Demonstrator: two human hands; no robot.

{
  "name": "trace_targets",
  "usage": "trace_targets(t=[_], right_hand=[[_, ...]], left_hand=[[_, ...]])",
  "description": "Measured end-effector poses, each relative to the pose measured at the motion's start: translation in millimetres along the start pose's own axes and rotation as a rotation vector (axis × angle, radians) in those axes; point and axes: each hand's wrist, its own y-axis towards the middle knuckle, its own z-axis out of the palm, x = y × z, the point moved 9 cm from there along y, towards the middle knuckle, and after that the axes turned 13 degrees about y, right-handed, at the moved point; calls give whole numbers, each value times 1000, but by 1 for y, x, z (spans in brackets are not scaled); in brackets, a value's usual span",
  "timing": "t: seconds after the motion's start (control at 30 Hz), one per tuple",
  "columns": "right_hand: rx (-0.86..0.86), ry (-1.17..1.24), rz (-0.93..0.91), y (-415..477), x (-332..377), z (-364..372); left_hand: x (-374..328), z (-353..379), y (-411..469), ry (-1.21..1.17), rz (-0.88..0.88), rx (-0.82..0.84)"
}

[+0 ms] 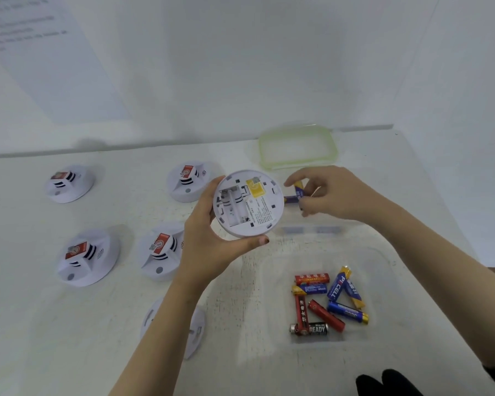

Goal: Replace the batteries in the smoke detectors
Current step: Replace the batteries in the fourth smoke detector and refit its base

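Early days I reckon: left hand (212, 241) grips the opened detector (247, 204) over the bench (55, 324), bay (232, 208) empty, right hand (335, 192) pinches two batteries (297, 191) just right of it, four more detectors (69, 182) sit left.

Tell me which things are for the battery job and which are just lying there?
For the job: open smoke detector in the left hand, two batteries in the right hand, tub of batteries, four other detectors.
Just lying about: green-rimmed lid, paper sheet on the wall.
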Motion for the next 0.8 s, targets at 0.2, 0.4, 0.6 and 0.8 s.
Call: trace_targets(t=[0.2,0.4,0.6,0.8], right_hand=[[-274,370,-249,-32,34,-20],[-375,154,-459,-64,72,-5],[-461,-120,-686,-75,87,9],[-315,-23,-554,-69,77,18]], left_hand=[[-8,6,1,18,17,20],[-22,13,0,37,75,40],[-49,18,-3,15,145,71],[-62,15,-6,63,189,55]])
